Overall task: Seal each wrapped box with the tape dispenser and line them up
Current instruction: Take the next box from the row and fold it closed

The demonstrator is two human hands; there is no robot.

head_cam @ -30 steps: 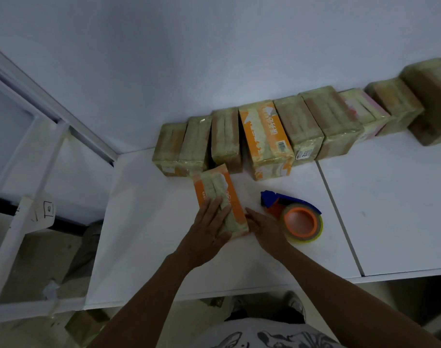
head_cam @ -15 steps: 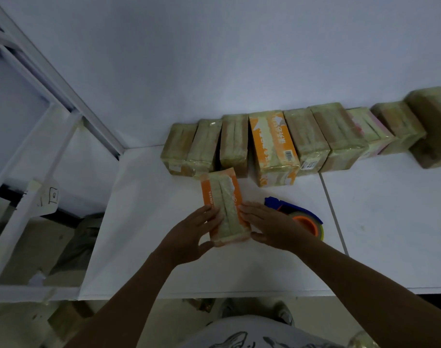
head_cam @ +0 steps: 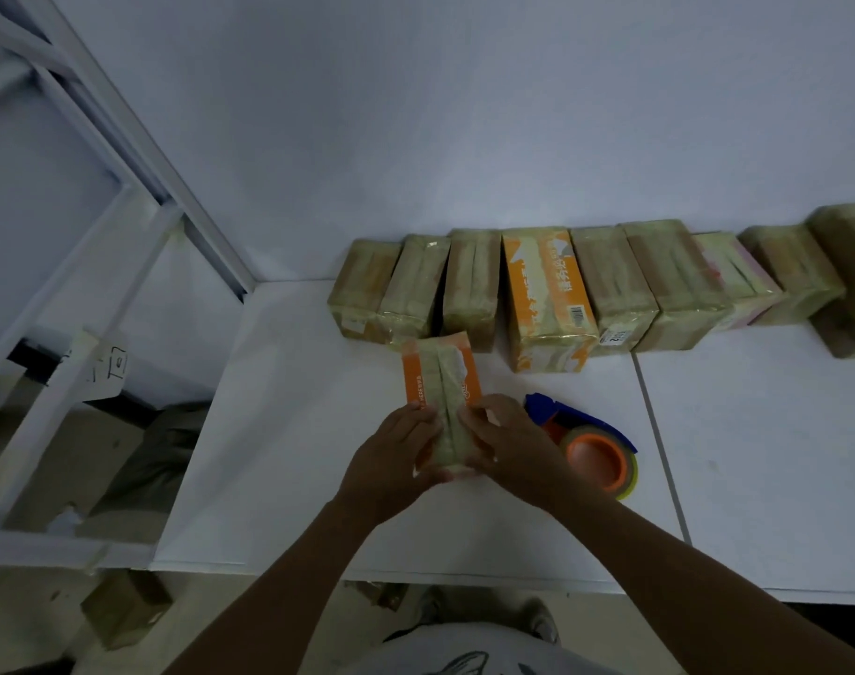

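We could not see the near end of the small orange box (head_cam: 437,377); the left hand (head_cam: 391,460) and the right hand (head_cam: 508,445) covered it. The right hand also hid one side of the tape dispenser (head_cam: 598,457). The last box (head_cam: 849,275) in the row was cut off at the right edge. The words on the big orange box (head_cam: 547,294) were too small to read.

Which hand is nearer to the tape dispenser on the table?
Right. The right hand grips the right side of the orange box, just beside the tape dispenser. The left hand grips the box's left side, so the box lies between it and the dispenser.
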